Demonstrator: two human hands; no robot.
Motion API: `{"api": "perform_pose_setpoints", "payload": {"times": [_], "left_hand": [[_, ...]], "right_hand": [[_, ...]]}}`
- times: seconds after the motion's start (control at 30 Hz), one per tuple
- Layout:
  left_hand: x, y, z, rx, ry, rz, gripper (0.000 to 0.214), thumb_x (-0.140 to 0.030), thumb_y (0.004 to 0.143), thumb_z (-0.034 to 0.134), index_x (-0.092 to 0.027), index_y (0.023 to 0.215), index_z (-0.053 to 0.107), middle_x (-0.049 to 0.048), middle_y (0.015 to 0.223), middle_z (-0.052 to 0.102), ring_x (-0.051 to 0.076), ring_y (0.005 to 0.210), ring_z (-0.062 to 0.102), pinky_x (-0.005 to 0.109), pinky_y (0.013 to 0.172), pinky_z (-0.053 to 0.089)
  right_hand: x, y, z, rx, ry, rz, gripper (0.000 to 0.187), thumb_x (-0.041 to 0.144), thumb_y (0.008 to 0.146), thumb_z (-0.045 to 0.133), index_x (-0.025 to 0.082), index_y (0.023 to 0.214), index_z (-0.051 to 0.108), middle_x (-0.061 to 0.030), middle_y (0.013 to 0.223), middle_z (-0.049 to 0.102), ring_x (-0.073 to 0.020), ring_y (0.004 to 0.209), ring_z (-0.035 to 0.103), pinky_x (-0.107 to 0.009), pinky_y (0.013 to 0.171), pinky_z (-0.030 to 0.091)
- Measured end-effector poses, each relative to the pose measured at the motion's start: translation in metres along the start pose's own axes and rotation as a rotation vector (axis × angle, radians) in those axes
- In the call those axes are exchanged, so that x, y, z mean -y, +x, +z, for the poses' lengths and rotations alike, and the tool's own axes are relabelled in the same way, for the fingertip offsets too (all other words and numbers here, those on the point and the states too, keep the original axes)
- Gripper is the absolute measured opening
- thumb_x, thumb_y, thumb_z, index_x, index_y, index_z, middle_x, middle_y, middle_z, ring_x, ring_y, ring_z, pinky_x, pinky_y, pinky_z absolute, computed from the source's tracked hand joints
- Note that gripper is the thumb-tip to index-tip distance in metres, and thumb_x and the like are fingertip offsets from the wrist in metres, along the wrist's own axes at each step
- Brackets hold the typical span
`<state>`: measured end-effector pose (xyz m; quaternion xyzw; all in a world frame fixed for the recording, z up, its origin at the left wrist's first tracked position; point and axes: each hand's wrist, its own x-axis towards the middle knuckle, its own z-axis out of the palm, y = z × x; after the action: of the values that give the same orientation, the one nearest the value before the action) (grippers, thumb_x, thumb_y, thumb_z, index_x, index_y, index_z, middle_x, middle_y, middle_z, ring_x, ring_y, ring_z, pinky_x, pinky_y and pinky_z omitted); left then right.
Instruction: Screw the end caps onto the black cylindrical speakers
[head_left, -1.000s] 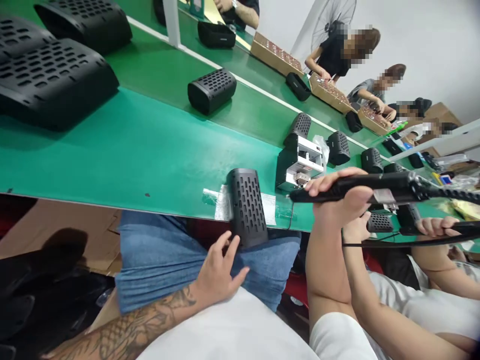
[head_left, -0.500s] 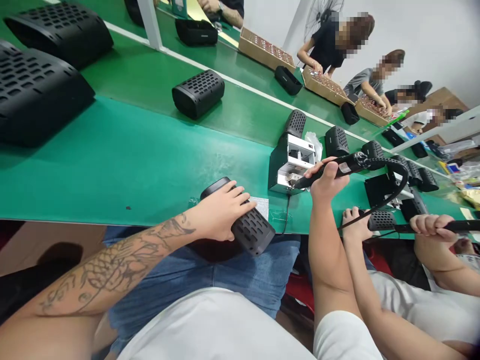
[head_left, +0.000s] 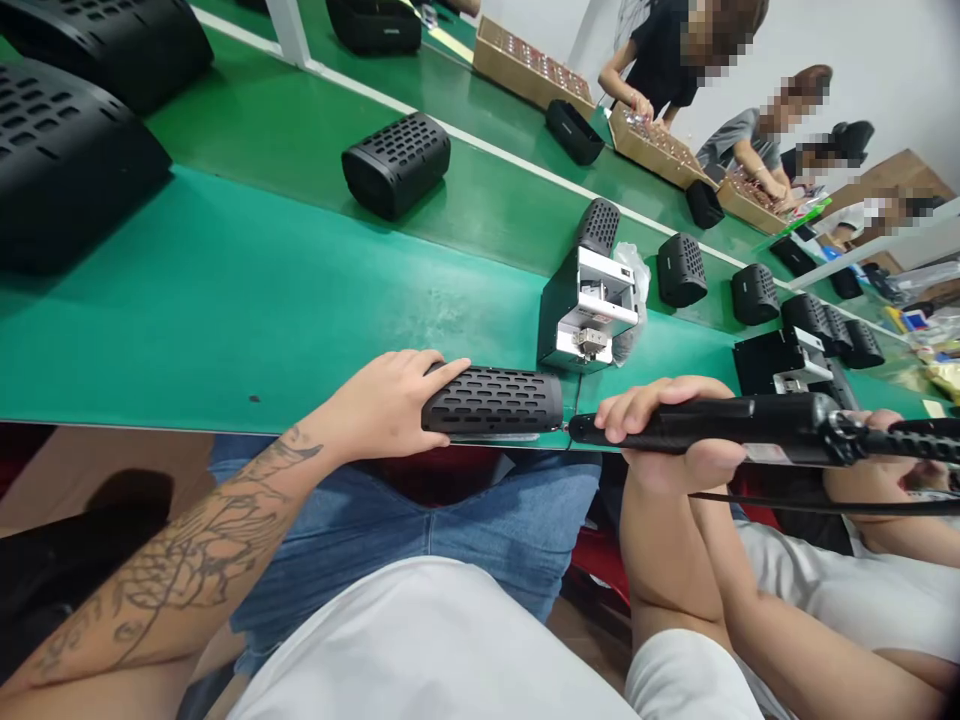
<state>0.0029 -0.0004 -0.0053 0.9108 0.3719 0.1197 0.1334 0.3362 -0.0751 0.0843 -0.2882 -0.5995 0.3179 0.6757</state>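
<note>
My left hand (head_left: 405, 405) is wrapped around the left end of a black speaker housing (head_left: 495, 400) with a slotted grille, lying at the bench's front edge. In my right hand (head_left: 675, 430) is a black electric screwdriver (head_left: 750, 420), held level with its cable running off to the right. Its tip meets the right end of the housing, where a tiny shiny spot shows; whether a screw is seated there I cannot tell. Just behind the tip stands a black and silver screw feeder (head_left: 589, 310).
Other speaker housings (head_left: 396, 165) stand along the green bench (head_left: 300, 300), two large ones close at the left. At the right a co-worker's arm (head_left: 750, 600) and a second feeder (head_left: 787, 360) are near my elbow. Across the bench, people work at cardboard trays (head_left: 525, 65).
My right hand has brought the screwdriver from the feeder down to the housing's right end. My left hand has turned the housing from slanted to nearly level, its end facing right.
</note>
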Motion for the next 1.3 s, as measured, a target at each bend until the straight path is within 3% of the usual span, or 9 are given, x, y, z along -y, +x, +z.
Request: {"api": "perform_pose_setpoints", "payload": {"times": [0.27, 0.43, 0.7, 0.87, 1.1, 1.3], "left_hand": [[-0.005, -0.006, 0.010, -0.052, -0.119, -0.017, 0.098, -0.043, 0.087, 0.089, -0.024, 0.177, 0.057, 0.0204, 0.157, 0.067, 0.045, 0.138, 0.070, 0.057, 0.118, 0.065], [-0.006, -0.008, 0.009, -0.040, -0.140, -0.024, 0.096, -0.044, 0.090, 0.086, -0.019, 0.178, 0.055, 0.0227, 0.160, 0.065, 0.047, 0.144, 0.067, 0.058, 0.120, 0.065], [-0.007, -0.008, 0.009, -0.027, -0.151, -0.049, 0.096, -0.045, 0.090, 0.086, -0.021, 0.177, 0.055, 0.0226, 0.161, 0.065, 0.046, 0.146, 0.065, 0.060, 0.123, 0.064], [-0.007, -0.009, 0.010, -0.042, -0.161, -0.048, 0.095, -0.045, 0.089, 0.087, -0.021, 0.176, 0.057, 0.0228, 0.160, 0.065, 0.047, 0.143, 0.066, 0.060, 0.120, 0.065], [-0.003, -0.008, 0.014, -0.033, -0.137, -0.044, 0.101, -0.053, 0.089, 0.089, -0.022, 0.179, 0.055, 0.0233, 0.157, 0.065, 0.048, 0.141, 0.066, 0.061, 0.113, 0.068], [-0.003, -0.009, 0.016, -0.077, -0.179, -0.044, 0.101, -0.048, 0.086, 0.095, -0.026, 0.177, 0.058, 0.0212, 0.157, 0.066, 0.049, 0.142, 0.068, 0.062, 0.115, 0.069]], "right_hand": [[-0.025, -0.009, 0.006, -0.034, -0.015, 0.055, 0.044, 0.075, 0.093, 0.085, 0.032, 0.098, 0.078, 0.0056, 0.060, 0.067, -0.0183, 0.039, 0.060, -0.035, 0.044, 0.056], [-0.025, -0.010, 0.007, 0.010, 0.071, 0.061, 0.043, 0.069, 0.093, 0.089, 0.027, 0.093, 0.079, 0.0050, 0.059, 0.068, -0.0170, 0.039, 0.060, -0.033, 0.045, 0.057], [-0.023, -0.006, 0.012, 0.098, 0.124, 0.093, 0.034, 0.060, 0.090, 0.094, 0.028, 0.092, 0.081, 0.0058, 0.058, 0.066, -0.0145, 0.038, 0.056, -0.031, 0.046, 0.055], [-0.025, -0.006, 0.016, 0.090, 0.118, 0.080, 0.038, 0.065, 0.092, 0.093, 0.029, 0.093, 0.080, 0.0074, 0.055, 0.062, -0.0129, 0.035, 0.052, -0.028, 0.044, 0.052], [-0.029, 0.003, 0.017, 0.177, 0.196, 0.089, 0.035, 0.059, 0.092, 0.092, 0.027, 0.088, 0.078, 0.0083, 0.053, 0.061, -0.0127, 0.032, 0.051, -0.028, 0.042, 0.052], [-0.027, -0.006, 0.019, 0.149, 0.145, 0.118, 0.047, 0.065, 0.087, 0.096, 0.027, 0.080, 0.070, 0.0089, 0.051, 0.060, -0.0121, 0.033, 0.051, -0.027, 0.043, 0.054]]}}
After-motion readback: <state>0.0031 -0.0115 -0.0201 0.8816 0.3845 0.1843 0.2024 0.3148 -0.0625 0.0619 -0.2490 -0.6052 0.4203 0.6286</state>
